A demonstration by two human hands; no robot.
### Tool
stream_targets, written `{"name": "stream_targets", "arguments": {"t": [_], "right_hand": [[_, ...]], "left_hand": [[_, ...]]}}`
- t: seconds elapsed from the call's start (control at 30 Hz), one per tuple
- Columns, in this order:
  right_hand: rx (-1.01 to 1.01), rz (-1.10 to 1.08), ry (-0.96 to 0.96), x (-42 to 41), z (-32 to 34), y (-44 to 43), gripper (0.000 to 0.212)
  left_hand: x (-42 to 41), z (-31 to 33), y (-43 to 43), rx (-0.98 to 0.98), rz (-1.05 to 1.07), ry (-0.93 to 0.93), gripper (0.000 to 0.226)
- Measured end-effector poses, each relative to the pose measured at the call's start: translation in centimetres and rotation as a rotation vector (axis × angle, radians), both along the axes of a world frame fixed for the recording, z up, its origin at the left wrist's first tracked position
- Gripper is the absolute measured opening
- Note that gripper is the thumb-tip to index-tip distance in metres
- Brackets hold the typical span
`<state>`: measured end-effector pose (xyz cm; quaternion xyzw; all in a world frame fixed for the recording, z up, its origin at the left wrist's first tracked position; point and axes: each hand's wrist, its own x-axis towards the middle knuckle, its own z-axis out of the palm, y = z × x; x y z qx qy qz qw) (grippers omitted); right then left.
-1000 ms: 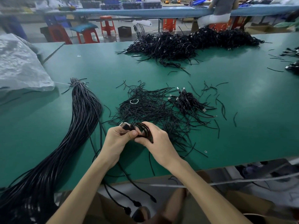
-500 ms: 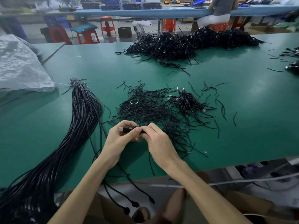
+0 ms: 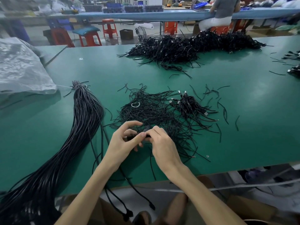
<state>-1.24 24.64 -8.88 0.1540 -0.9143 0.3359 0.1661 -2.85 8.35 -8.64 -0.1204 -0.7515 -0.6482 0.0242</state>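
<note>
Two hands meet at 6 o'clock on the table (image 3: 259,135). Our left hand (image 3: 125,141) and right hand (image 3: 162,143) both pinch a small coiled cable (image 3: 147,127) between thumb and fingertips, at the near edge of the heap of loose ties (image 3: 151,111). We judge it light, limp and springy, apt to uncoil. We would therefore grip across the coil's middle, squeezing all turns together, not by a plug end. The long cable bundle (image 3: 86,119) lies at 9 o'clock.
</note>
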Motion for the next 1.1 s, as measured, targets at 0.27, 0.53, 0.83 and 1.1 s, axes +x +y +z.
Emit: {"name": "stream_targets", "arguments": {"t": [0.27,0.53,0.83,1.1], "right_hand": [[0.143,-0.013,0.091,0.5,-0.3,-0.6,0.026],[0.321,-0.052,0.184,0.6,-0.7,-0.7,0.043],[0.260,-0.057,0.166,0.7,-0.6,-0.5,0.025],[0.110,-0.058,0.214,0.7,-0.3,-0.2,0.033]], "left_hand": [[-0.1,-0.6,-0.3,-0.066,0.081,0.056,0.007],[-0.3,-0.9,-0.4,-0.009,0.118,0.033,0.009],[-0.3,-0.6,-0.4,0.000,0.014,-0.052,0.015],[0.1,-0.8,0.6,-0.301,0.025,0.080,0.037]]}}
